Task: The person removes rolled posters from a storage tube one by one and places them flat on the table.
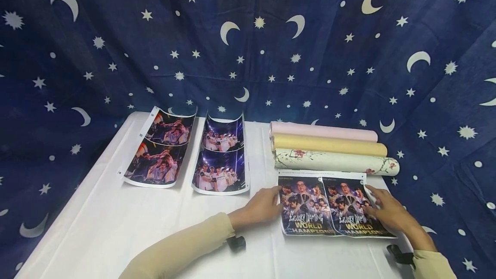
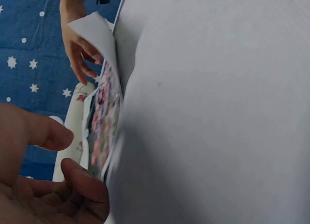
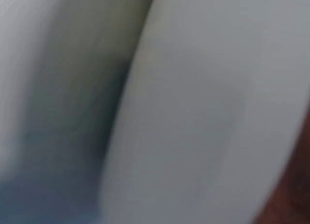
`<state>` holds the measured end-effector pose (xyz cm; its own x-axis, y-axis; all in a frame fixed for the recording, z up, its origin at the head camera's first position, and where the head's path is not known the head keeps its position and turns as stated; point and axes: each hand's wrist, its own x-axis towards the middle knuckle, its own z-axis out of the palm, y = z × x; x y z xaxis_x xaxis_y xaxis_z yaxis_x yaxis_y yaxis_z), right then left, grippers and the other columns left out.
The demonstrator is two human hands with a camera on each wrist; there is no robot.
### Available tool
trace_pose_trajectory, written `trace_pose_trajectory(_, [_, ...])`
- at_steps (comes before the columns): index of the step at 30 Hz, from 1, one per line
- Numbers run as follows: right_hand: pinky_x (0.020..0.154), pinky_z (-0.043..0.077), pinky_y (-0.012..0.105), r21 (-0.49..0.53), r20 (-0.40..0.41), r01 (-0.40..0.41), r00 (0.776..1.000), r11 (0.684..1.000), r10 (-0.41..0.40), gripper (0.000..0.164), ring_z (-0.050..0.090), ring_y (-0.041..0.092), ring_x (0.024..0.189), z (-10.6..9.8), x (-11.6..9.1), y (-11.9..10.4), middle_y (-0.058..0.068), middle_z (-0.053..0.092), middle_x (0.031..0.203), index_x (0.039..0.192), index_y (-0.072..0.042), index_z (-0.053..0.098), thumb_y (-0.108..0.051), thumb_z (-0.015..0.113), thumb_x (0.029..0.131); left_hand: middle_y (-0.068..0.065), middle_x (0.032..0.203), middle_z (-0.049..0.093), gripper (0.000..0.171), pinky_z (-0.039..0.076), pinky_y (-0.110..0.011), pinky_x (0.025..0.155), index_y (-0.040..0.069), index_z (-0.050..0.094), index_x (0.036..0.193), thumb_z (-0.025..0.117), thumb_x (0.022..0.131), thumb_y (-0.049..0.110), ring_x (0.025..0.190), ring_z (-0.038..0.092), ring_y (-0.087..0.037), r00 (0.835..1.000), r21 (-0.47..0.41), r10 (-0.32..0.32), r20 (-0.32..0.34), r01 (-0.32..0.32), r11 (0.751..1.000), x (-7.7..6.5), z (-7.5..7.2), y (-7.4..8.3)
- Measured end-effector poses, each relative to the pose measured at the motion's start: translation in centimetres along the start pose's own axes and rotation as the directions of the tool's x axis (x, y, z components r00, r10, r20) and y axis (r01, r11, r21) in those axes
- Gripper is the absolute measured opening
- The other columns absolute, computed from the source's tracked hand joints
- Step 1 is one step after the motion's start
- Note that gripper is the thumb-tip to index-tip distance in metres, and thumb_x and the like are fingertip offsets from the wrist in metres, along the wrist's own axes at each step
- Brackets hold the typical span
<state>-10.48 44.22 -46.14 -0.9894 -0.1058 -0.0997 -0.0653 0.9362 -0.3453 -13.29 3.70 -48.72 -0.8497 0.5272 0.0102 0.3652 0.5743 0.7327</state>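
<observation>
A printed sheet (image 1: 310, 203) with two copies of a "World Champions" team picture lies at the right of the white table, its lower right corner raised. At its left edge is my left hand (image 1: 259, 208). In the left wrist view the thumb (image 2: 53, 132) stands apart from the bent fingers (image 2: 87, 183), which are at the sheet's edge. My right hand (image 1: 391, 214) is at the right edge, fingers spread and thumb over the print. The left wrist view shows the sheet's white end (image 2: 94, 30) curling up near the right hand. The right wrist view is blurred.
Behind the sheet lie three rolls: pink (image 1: 325, 131), yellow (image 1: 329, 145) and white floral (image 1: 337, 161). Two curved photo prints (image 1: 159, 154) (image 1: 221, 158) lie at the left on the white table (image 1: 155, 218). A blue star-and-moon cloth (image 1: 248, 55) hangs behind.
</observation>
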Motion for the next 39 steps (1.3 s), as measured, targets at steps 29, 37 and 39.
trace_pose_trajectory(29, [0.088,0.047,0.065,-0.020,-0.271,0.343,0.902,0.939,-0.335,0.061,0.052,0.046,0.121,-0.4,3.7,-15.6,0.019,0.042,0.146,0.144,-0.010,0.047,-0.019,0.073,0.089,-0.002,0.098,0.070,0.031,0.054,-0.023,0.075,0.008,0.063,0.121,0.059,0.091,0.015,0.085,0.067,-0.013,0.977,-0.175,0.037,-0.209,-0.074,0.982,-2.4,-9.2,0.8])
trace_pose_trajectory(37, [0.091,0.045,0.066,-0.010,-0.292,0.397,0.877,0.918,-0.382,0.061,0.048,0.042,0.128,-0.9,4.8,-18.2,0.014,0.037,0.152,0.146,-0.017,0.045,-0.026,0.070,0.091,-0.004,0.102,0.071,0.026,0.056,-0.025,0.078,0.009,0.064,0.118,0.060,0.093,0.015,0.086,0.069,-0.013,0.952,-0.156,0.036,-0.302,-0.087,0.984,-3.0,-11.2,-0.8])
trace_pose_trajectory(39, [0.094,0.040,0.070,0.011,-0.269,0.389,0.888,0.921,-0.372,0.062,0.043,0.044,0.133,-1.0,5.1,-18.7,0.013,0.033,0.156,0.149,-0.022,0.041,-0.031,0.067,0.094,-0.006,0.105,0.071,0.027,0.057,-0.028,0.080,0.008,0.064,0.119,0.060,0.093,0.015,0.088,0.070,-0.015,0.941,-0.146,0.040,-0.335,-0.094,0.985,-3.1,-11.7,-1.2])
